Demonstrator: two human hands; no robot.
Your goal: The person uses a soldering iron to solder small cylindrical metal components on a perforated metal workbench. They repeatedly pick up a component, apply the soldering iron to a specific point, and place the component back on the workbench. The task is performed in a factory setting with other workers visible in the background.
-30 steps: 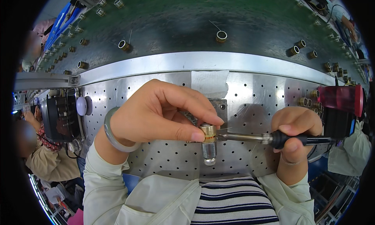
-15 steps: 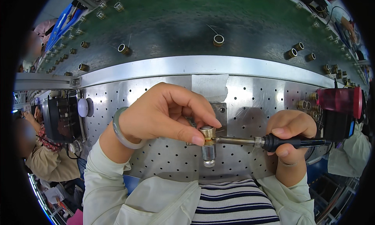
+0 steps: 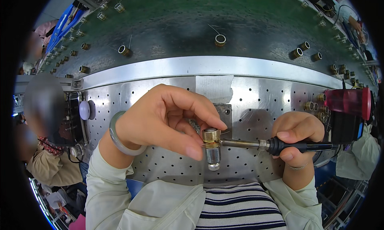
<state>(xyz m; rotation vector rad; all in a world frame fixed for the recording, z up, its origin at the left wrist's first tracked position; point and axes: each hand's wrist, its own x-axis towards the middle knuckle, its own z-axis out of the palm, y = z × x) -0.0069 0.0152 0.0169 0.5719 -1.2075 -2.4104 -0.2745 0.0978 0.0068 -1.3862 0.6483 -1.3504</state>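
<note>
A short brass-coloured ring (image 3: 211, 134) sits on the end of a silver cylindrical post (image 3: 213, 156) with a rounded tip. A thin wire crosses beside the ring. My left hand (image 3: 172, 124) curves around its far left side, the index fingertip close against the ring. The thumb stands a little apart from the ring on the left. Its other fingers are partly hidden behind. My right hand (image 3: 300, 134) is closed around the black handle of a soldering iron (image 3: 244, 144). The iron's tip points left and touches, or nearly touches, the ring's lower edge.
Beyond a metal rail (image 3: 192, 66), a green conveyor belt (image 3: 168, 26) carries several similar rings. The perforated metal bench (image 3: 160, 166) holds a white paper piece (image 3: 214, 89). More rings (image 3: 314, 107) and a red container (image 3: 348, 103) stand at right. A person (image 3: 52, 162) sits at left.
My left thumb has moved left, off the ring. Rings on the belt have shifted slightly left. At left, a person's head has come further into view. The soldering iron has barely moved.
</note>
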